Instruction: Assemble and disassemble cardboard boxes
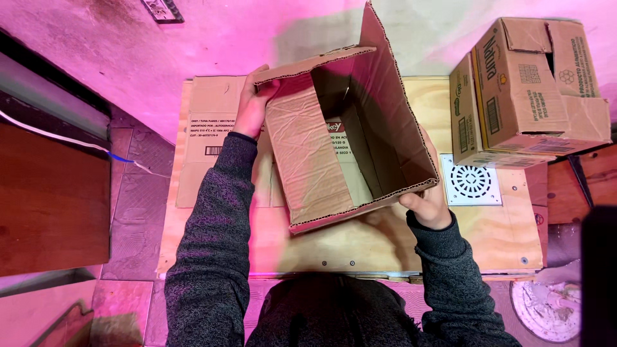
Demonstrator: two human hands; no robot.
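While both hands grasp it, an open cardboard box (347, 138) hangs tilted above a plywood board (385, 244), hollow side toward the camera. Left hand (252, 106) clamps the wall at ten o'clock; right hand (429, 196) pinches the rim at four o'clock. Judged light and empty, stiff along its corrugated walls yet creased and easily bent — best taken at opposite rims. Beneath it, a flattened carton (212, 141) at nine o'clock. White drain grate (470, 181) at three o'clock; printed carton (527, 90) at two o'clock — closed, standing apart.
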